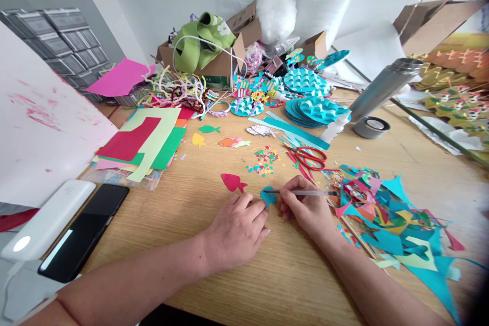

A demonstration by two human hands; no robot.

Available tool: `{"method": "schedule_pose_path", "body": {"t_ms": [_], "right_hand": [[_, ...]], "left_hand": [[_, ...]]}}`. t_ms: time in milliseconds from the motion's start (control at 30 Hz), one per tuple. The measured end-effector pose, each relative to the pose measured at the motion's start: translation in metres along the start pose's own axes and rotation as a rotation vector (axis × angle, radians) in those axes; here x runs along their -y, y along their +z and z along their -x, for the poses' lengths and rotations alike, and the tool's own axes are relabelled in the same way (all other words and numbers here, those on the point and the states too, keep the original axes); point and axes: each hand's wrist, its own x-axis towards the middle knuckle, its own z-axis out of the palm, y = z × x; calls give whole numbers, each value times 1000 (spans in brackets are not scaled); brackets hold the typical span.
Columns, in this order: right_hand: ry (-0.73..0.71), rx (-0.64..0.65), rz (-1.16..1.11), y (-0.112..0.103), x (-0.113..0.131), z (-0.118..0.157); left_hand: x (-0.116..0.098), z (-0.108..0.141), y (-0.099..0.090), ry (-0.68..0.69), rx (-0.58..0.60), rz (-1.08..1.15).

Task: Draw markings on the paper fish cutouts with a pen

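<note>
Touching left hand [239,226], perhaps: blue fish [270,199]

My left hand [237,229] and my right hand [307,209] are bare, with short nails. Behind them, my left arm [145,275] and right arm [376,275] are bare too. Tiny dots [163,278] sit on my left arm, up from the hand. My knuckles have little creases.
</note>
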Motion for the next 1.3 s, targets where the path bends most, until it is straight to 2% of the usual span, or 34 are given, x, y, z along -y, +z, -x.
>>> {"method": "schedule_pose_path", "body": {"t_ms": [1300], "right_hand": [[-8, 3, 31, 1, 3, 0]], "left_hand": [[0, 0, 1, 0, 3, -3]]}}
